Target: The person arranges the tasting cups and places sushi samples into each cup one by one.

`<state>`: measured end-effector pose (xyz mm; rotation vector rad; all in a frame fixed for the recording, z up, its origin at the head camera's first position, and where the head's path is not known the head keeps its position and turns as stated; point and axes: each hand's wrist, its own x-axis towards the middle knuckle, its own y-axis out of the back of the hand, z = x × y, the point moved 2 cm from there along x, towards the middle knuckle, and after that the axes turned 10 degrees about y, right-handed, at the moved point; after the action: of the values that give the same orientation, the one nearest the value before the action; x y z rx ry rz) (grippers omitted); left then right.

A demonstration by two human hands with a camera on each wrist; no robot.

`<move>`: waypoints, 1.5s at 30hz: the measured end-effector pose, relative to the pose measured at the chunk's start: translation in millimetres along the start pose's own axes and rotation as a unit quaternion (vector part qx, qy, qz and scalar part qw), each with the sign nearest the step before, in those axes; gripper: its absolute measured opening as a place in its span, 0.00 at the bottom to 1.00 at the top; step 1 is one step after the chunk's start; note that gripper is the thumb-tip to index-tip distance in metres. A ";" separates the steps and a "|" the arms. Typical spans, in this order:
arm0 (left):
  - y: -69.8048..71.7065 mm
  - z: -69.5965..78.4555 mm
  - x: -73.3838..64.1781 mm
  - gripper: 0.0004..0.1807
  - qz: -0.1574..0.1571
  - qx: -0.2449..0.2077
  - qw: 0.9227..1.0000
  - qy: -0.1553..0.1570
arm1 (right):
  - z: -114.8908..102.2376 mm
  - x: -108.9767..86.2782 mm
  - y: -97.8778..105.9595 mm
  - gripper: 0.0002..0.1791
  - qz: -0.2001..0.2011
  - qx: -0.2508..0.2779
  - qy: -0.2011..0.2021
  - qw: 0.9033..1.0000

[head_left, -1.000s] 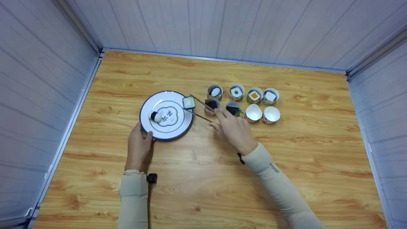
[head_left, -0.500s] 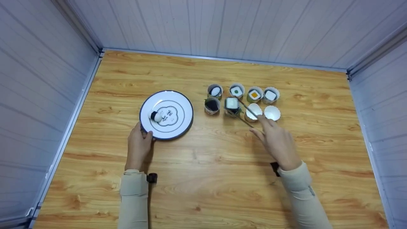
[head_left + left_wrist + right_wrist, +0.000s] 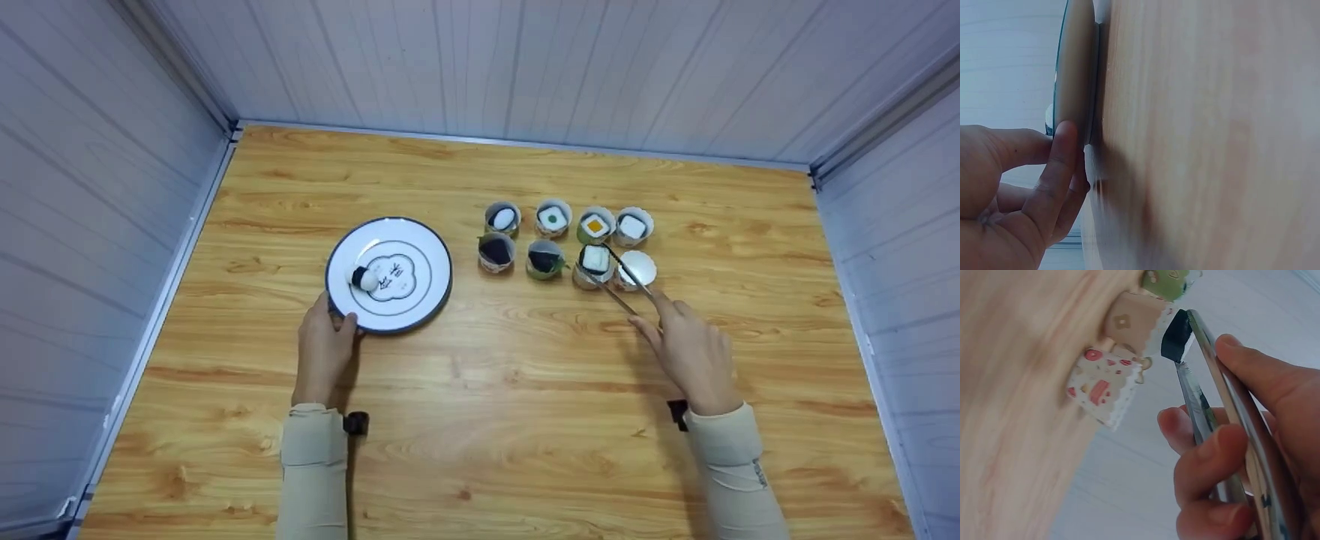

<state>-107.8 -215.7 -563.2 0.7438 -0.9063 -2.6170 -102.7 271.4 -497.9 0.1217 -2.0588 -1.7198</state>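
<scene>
In the head view my left hand (image 3: 324,349) pinches the near left rim of a white plate with a blue edge (image 3: 431,296). On that plate lies a small white roll with a black band (image 3: 364,279). The left wrist view shows fingers (image 3: 1064,146) against the plate's side (image 3: 1076,62). My right hand (image 3: 694,360) grips metal tongs (image 3: 634,274). Their tips clasp a square white sushi piece with a dark wrap (image 3: 596,259), just above the mouth of a patterned paper cup (image 3: 592,279). In the right wrist view the sushi piece (image 3: 1175,336) is tilted.
Two rows of paper cups stand on the wooden table (image 3: 480,420). Several hold pieces, such as an orange-centred one (image 3: 595,226) and a green-dotted one (image 3: 553,218). A bare white cup (image 3: 637,268) is at the front right. White panel walls (image 3: 480,67) enclose the table.
My right hand has carried the sushi piece in the tongs rightward, from the plate's right edge, past the front cups, to above the third front cup. The left hand stays at the plate.
</scene>
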 end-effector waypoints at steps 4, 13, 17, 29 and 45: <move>0.2 0.1 0.5 0.33 -0.005 -0.002 1.000 0.002 | 1.5 -1.9 -3.3 0.27 -0.013 0.010 -0.008 1.000; 1.1 0.1 -0.4 0.33 -0.011 0.005 1.000 0.012 | 3.5 -5.6 -8.4 0.26 -0.015 0.011 -0.005 1.000; 1.3 0.2 -0.6 0.33 -0.013 0.000 1.000 0.013 | 3.3 -6.4 -9.1 0.25 -0.012 0.013 -0.005 1.000; 0.9 -0.8 -1.9 0.33 -0.006 -0.010 1.000 -0.004 | -3.8 -4.6 -4.6 0.26 -0.002 0.019 -0.003 1.000; 2.0 1.6 1.7 0.33 -0.022 0.001 1.000 0.015 | -74.3 40.8 -22.7 0.31 -0.020 0.065 0.069 0.995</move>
<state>-109.9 -217.1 -561.4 0.8092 -0.8943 -2.6359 -114.8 184.6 -499.1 0.3160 -2.0772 -1.5520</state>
